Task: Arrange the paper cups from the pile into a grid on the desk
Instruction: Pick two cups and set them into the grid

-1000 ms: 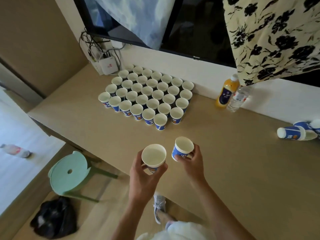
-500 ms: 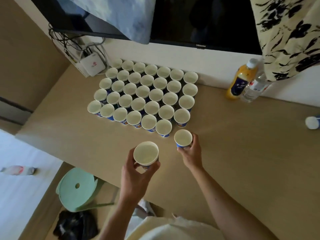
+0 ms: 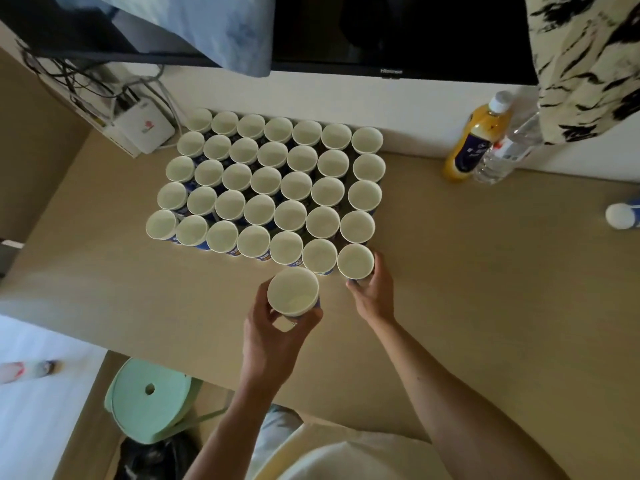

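A tight grid of blue-and-white paper cups [image 3: 266,180] stands upright on the tan desk [image 3: 485,271], mouths up, against the back wall. My right hand [image 3: 374,292] grips one cup [image 3: 355,260] at the grid's near right corner, touching its neighbours. My left hand [image 3: 273,330] holds another cup [image 3: 293,292] upright, just in front of the grid's near row. More cups [image 3: 623,214] lie on their side at the far right edge of the frame, mostly cut off.
An orange juice bottle [image 3: 476,140] and a clear water bottle [image 3: 507,147] stand at the back right by the wall. A white router [image 3: 145,128] with cables sits at the back left. A green stool [image 3: 149,400] stands below the desk's front edge.
My right hand moved its cup forward from in front of me into the grid's near right corner. My left hand carried its cup closer to the near row.
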Action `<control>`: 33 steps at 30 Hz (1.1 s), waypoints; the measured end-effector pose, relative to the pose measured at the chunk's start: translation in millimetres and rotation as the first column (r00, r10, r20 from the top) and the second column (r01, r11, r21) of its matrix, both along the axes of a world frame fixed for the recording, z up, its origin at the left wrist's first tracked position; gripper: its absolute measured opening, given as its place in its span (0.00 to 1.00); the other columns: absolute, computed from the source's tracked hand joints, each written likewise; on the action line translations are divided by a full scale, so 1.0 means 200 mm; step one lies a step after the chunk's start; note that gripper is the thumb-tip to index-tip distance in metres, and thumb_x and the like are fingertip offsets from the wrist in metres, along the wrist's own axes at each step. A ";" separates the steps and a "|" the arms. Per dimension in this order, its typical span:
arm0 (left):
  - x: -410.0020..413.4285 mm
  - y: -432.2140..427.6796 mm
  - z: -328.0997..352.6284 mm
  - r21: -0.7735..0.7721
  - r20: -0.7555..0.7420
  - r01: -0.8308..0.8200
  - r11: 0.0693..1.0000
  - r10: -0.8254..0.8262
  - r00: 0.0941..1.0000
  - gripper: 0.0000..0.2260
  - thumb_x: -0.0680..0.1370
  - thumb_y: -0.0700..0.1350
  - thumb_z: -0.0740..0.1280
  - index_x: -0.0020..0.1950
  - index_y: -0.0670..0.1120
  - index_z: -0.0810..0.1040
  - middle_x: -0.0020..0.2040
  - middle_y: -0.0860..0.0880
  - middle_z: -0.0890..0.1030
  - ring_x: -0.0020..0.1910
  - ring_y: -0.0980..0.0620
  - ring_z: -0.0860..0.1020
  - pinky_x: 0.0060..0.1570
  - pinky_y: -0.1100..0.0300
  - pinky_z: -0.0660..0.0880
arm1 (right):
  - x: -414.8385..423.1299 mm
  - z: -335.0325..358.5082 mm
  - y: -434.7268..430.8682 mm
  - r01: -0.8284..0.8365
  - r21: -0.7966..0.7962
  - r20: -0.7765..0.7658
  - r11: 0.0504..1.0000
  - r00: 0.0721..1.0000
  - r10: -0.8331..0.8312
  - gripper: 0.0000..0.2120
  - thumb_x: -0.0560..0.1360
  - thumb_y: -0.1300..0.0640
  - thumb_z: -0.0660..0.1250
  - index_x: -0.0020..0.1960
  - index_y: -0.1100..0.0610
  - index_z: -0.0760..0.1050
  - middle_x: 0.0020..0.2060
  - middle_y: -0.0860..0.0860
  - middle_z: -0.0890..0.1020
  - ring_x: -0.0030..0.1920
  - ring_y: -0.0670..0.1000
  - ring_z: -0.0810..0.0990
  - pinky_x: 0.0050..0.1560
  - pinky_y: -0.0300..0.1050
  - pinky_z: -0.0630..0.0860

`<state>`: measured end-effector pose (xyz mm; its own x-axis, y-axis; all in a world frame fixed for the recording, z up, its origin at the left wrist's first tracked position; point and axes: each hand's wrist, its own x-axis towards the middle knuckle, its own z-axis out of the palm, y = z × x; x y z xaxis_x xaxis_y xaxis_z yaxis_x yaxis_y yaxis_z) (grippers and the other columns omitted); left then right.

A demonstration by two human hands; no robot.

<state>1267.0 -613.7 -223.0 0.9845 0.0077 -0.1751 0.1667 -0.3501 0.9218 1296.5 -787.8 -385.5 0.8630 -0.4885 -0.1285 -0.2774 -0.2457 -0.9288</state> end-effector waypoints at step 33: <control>0.34 0.91 -0.19 -0.058 -0.023 -0.072 0.996 0.071 0.997 0.29 0.62 0.56 0.77 0.61 0.55 0.75 0.49 0.66 0.81 0.46 0.60 0.80 0.48 0.51 0.79 | -0.05 0.42 0.91 0.117 0.206 -0.062 0.972 0.992 -0.106 0.15 0.73 0.68 0.72 0.55 0.53 0.77 0.47 0.51 0.82 0.42 0.43 0.82 0.43 0.33 0.76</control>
